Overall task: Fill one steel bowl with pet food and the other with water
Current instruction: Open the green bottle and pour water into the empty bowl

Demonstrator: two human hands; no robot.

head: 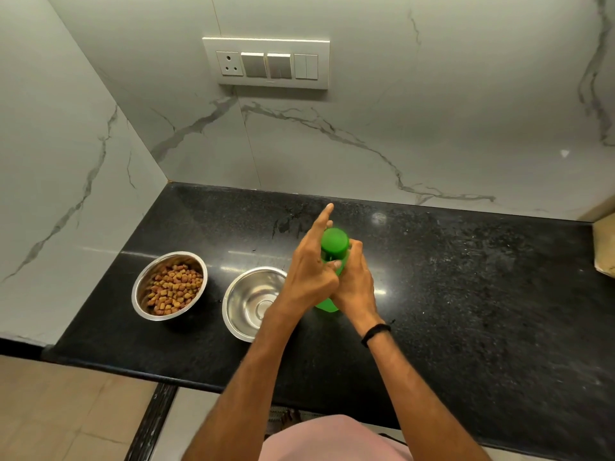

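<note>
- Green bottle [325, 305], upright on the black counter [466, 294], just to the right of an empty steel bowl [246, 301]; green cap [334, 239] on top, seemingly not yet off.
- Left hand [309, 274] wrapped round the bottle's neck just under the cap, forefinger sticking out straight, other fingers curled.
- Right hand [356, 282] gripping the bottle's body from the right, fingers curled round it; black band [376, 332] on that wrist.
- Left forearm crossing over the right side of the empty bowl.
- Further left, near but not touching, a second steel bowl [143, 287] holding brown pet food [173, 287], roughly half full.
- Likely step in hand: loosening the cap before pouring water.
- Risks, as a guess: a sudden give of the cap and a slosh onto the counter; a forearm knock to the empty bowl close beneath; too fast a tilt, sending water over the rim or into the dry food alongside.
- Count: two steel bowls, one bottle, one cap, two hands, one wristband.
- Behind, marble wall [366, 94] with one switch panel [266, 63].
</note>
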